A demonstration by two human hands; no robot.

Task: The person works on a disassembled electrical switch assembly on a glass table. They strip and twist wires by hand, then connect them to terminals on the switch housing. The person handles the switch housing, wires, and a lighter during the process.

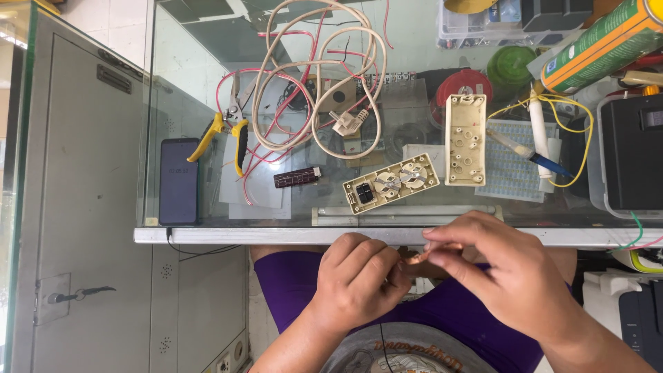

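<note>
Where both hands (414, 273) meet, small coppery piece (423, 256), mostly hidden.

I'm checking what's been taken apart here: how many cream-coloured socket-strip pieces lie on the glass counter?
2. The socket strip's inner half with two round outlets and a black switch lies tilted near the counter's front edge; its empty back cover stands lengthwise just right of it. Clutter may hide others.
</note>
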